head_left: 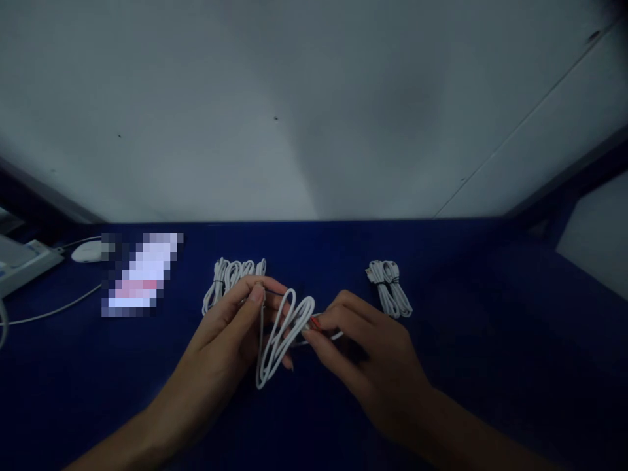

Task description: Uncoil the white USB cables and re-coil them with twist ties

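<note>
Right now, my left hand [226,333] and right hand [375,350] pinch the cable [297,319]; a slack pinch could spring its loops toward the two-o'clock bundle [391,289].

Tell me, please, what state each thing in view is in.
Left hand: closed, pinching the cable
Right hand: closed, pinching the cable
Held cable: looped, no tie visible
Left cables: coiled, partly hidden
Right cables: coiled, tied
Bright rectangle: pixelated, state unclear
</note>
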The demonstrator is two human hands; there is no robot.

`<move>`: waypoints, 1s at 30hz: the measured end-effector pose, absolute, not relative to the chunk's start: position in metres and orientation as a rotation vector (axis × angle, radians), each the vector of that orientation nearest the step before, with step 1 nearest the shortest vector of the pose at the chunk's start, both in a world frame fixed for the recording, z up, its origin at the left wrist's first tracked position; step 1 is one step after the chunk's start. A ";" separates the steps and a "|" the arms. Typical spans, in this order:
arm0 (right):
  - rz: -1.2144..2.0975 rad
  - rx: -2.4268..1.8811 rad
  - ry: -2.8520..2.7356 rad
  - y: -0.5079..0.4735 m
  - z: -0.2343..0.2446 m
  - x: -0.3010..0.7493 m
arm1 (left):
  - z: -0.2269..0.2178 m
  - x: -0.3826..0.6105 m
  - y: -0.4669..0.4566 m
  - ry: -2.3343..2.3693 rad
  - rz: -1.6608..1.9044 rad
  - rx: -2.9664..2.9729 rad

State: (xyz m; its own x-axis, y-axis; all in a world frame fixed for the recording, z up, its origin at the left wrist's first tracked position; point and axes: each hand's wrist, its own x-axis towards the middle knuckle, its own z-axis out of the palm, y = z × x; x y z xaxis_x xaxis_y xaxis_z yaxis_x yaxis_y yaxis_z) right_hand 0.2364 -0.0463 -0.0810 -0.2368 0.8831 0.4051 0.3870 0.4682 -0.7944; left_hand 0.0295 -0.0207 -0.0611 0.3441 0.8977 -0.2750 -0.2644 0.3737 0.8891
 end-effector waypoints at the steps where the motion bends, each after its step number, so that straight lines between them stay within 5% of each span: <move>1: 0.652 -1.075 -1.823 -0.046 -0.081 0.236 | -0.061 0.029 -0.021 0.901 0.882 0.878; 11: 0.563 -0.941 -1.719 -0.043 -0.080 0.232 | -0.065 0.026 -0.024 0.865 0.837 0.979; 21: 1.310 -1.156 -1.344 -0.046 -0.078 0.233 | -0.064 0.027 -0.024 0.878 0.841 1.006; 30: 1.411 -1.257 -1.484 -0.041 -0.071 0.236 | -0.061 0.027 -0.030 0.918 0.854 1.081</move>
